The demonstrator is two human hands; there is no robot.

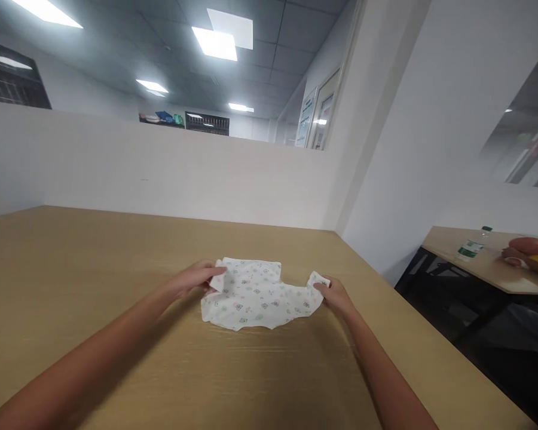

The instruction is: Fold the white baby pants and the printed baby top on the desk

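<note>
A wide wooden table (pixel 94 286) fills the lower part of the view, set against a low white partition (pixel 161 173) under a ceiling with bright light panels (pixel 215 43). To the right, beyond a dark gap, a second table (pixel 475 263) carries a clear plastic bottle (pixel 471 246), and another person's hand (pixel 513 257) rests there beside something red and yellow, too blurred to make out. On the near table lies a small white garment (pixel 257 295) printed with tiny coloured motifs, spread almost flat near the far right corner. 2 bare arms reach in from below. The left hand (pixel 197 278) pinches the garment's upper left corner, folding it inward. The right hand (pixel 336 294) grips the right-hand tip, fingers closed on the cloth.
</note>
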